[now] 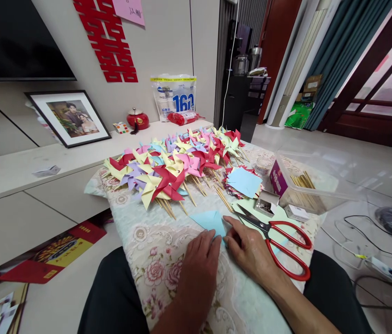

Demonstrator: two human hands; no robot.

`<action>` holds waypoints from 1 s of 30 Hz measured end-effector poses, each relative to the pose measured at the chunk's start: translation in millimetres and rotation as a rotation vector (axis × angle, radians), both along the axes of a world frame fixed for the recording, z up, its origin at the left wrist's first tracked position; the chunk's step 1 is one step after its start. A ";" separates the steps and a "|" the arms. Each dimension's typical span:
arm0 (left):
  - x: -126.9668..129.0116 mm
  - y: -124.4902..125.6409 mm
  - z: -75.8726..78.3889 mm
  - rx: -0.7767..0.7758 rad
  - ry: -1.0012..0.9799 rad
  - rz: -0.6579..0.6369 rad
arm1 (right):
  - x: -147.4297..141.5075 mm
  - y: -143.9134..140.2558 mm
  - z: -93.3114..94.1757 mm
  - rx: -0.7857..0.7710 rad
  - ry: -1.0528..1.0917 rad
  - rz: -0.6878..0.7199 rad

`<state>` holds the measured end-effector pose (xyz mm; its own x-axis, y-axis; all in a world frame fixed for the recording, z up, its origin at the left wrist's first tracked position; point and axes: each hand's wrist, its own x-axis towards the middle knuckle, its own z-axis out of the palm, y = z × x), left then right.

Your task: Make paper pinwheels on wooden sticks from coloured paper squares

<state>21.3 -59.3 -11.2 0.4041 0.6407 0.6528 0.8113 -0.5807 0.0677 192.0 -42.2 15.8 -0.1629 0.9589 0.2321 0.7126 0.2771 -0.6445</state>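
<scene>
A light blue sheet of paper (208, 218), folded into a triangle, lies on the floral cloth in front of me. My left hand (201, 255) presses its fingertips on the near edge of the paper, fingers close together. At the right corner of the same paper, my right hand (246, 243) has its thumb and curled index finger on the edge. Large scissors (268, 227) with red handles rest just right of my right hand, blades parted, over pale green paper (248, 206). Beyond the hands lie many paper pinwheels (170, 183) on wooden sticks.
A stack of cut paper (244, 181) with a blue sheet on top sits behind the scissors. Nearby are a small open box of metal pins (267, 203), a white box (296, 212) and a clear plastic bin (321, 199) holding sticks. A white cabinet (78, 162) runs along the left.
</scene>
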 end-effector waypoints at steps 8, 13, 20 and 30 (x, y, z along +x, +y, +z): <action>0.0 6.1 0.3 0.024 0.047 0.022 | -0.3 -0.6 4.1 -0.184 0.309 -0.014; -3.1 15.7 1.9 0.059 0.148 -0.037 | 1.7 -1.3 -0.6 -0.102 0.330 -0.082; -5.7 20.0 1.4 0.040 0.191 -0.024 | 0.6 -4.2 -4.7 -0.031 0.071 -0.081; -10.6 29.8 9.9 0.033 0.186 -0.156 | 1.9 -1.0 5.4 -0.184 0.256 -0.039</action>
